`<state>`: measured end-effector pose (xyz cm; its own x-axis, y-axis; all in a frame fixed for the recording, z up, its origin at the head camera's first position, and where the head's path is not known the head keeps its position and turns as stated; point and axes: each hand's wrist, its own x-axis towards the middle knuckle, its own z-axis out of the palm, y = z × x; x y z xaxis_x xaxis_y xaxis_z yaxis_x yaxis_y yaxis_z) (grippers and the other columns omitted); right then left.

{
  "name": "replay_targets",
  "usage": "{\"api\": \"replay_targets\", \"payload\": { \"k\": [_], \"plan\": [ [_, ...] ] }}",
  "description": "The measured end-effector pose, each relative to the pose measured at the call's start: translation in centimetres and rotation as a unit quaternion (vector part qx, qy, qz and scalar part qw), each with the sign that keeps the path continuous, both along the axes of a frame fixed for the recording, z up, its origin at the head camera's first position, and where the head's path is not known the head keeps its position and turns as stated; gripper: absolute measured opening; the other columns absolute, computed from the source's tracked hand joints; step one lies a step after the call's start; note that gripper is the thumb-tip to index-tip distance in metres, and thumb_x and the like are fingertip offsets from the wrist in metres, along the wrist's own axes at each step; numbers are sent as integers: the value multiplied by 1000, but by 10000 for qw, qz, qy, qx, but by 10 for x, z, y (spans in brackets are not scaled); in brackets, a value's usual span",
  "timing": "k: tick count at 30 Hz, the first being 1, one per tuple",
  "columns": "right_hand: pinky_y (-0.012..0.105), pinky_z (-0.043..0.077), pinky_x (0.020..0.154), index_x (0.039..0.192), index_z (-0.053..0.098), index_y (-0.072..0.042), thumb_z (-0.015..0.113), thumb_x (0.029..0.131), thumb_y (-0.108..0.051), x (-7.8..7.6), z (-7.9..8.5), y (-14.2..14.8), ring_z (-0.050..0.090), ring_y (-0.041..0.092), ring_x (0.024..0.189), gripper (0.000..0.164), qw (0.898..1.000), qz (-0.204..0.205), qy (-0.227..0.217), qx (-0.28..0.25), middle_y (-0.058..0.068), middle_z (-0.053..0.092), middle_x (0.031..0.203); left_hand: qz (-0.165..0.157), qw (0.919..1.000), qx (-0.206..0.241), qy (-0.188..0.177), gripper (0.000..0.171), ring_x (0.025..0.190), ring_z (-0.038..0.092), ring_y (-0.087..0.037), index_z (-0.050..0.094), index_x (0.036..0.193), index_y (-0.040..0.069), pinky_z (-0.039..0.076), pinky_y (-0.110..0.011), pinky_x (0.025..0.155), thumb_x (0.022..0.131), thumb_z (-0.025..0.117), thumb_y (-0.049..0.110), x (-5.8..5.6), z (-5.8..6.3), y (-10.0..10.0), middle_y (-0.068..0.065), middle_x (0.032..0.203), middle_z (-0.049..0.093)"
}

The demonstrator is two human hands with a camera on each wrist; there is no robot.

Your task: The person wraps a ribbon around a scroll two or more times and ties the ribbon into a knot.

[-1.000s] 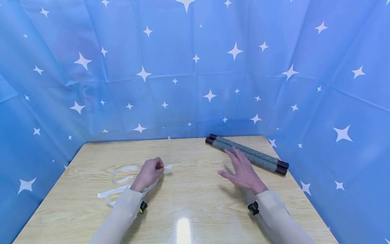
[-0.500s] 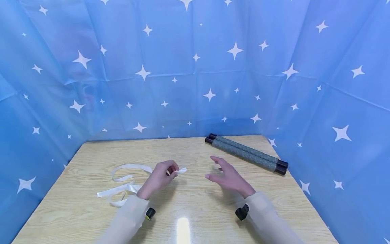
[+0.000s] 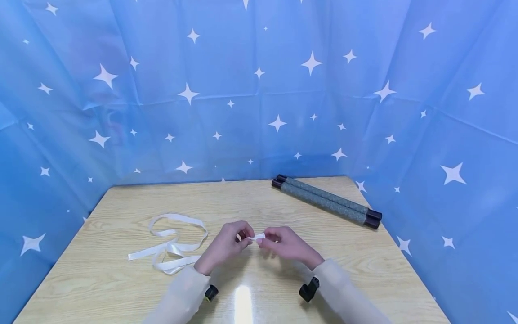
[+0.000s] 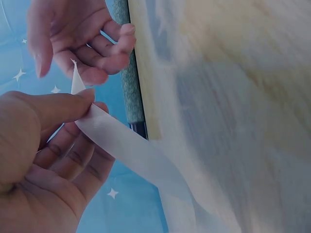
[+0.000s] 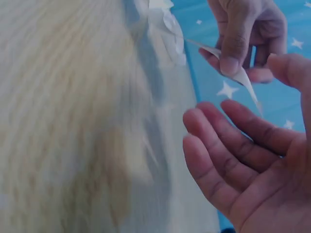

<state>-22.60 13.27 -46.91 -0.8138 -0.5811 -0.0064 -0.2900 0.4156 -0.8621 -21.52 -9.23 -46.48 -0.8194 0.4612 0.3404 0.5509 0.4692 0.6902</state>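
A long white ribbon (image 3: 139,255) lies in loose loops at the left of the wooden table. Near its other end, my left hand (image 3: 225,245) pinches the ribbon (image 4: 129,143) between thumb and fingers, and a short pointed tip sticks out beyond them. Facing it is my right hand (image 3: 288,243), right by that tip. In the right wrist view, the right hand (image 5: 248,167) has its thumb apart from loosely bent fingers, and the ribbon tip hangs between them without being gripped.
Two grey-green rolls (image 3: 323,203) with dark end caps lie side by side at the back right of the table (image 3: 356,270). A blue curtain (image 3: 226,117) with white stars surrounds the back and sides.
My left hand has moved right and slightly nearer, drawing the ribbon end along. My right hand has come left from beside the rolls to the ribbon tip, its fingers bending more.
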Motion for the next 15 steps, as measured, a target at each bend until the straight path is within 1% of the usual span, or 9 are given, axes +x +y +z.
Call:
{"api": "replay_targets", "payload": {
  "k": [3,5,7,11,15],
  "plan": [
    [44,56,66,94,69,-6,57,99,-39,1,-2,-2,67,33,75,36,9995,172,-198,-186,14,72,87,-36,9999,43,-99,14,73,60,-8,65,88,13,52,-23,60,87,72,1,3,-1,3,2,82,65],
    [42,56,65,91,70,-6,57,100,-37,0,-4,-3,67,33,74,35,9992,228,-200,-246,14,72,86,-39,9998,81,-178,12,72,60,-9,66,88,12,52,-23,60,87,72,2,4,-1,5,3,80,64],
    [39,55,63,89,71,-7,57,100,-36,0,-6,-3,67,32,73,34,9994,237,-133,-233,13,72,85,-26,9996,120,-262,11,73,60,-9,67,93,10,53,-24,60,87,72,2,5,-1,6,3,80,64],
    [36,53,61,87,73,-9,56,101,-37,1,-7,-3,67,31,72,35,9998,114,-35,-158,11,72,82,-10,9993,142,-360,14,74,60,-9,70,101,8,53,-24,61,88,72,5,6,-4,5,3,81,64],
    [33,53,61,85,72,-11,55,101,-37,4,-4,-1,66,30,72,35,9999,-51,107,-92,10,71,81,-73,9994,42,-330,6,72,59,-7,75,94,12,51,-23,61,91,71,12,5,-8,2,6,80,65]
  ]
}}
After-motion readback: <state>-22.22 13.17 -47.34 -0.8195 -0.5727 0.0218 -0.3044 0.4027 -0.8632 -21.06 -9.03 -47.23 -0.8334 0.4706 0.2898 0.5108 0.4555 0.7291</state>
